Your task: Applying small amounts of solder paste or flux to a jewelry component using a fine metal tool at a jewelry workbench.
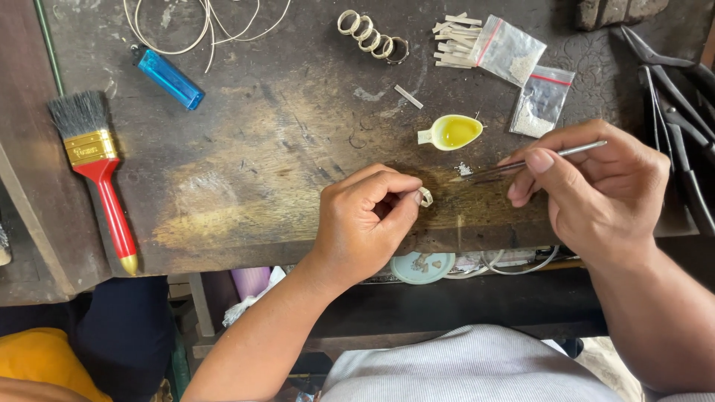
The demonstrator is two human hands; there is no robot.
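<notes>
My left hand [365,219] pinches a small pale metal ring [425,196] between thumb and forefinger, just above the worn dark workbench [261,149]. My right hand [596,190] grips thin metal tweezers [521,164], whose tips point left toward a few tiny white chips [463,170] on the bench. Just beyond these sits a small spoon-shaped dish of yellow liquid [453,132].
A red-handled paintbrush [97,164] lies at the left, a blue lighter [170,77] and wire loops [201,26] behind. A row of rings [371,37], metal strips [456,41] and two small plastic bags [525,74] lie at the back. Black pliers [681,112] rest at right.
</notes>
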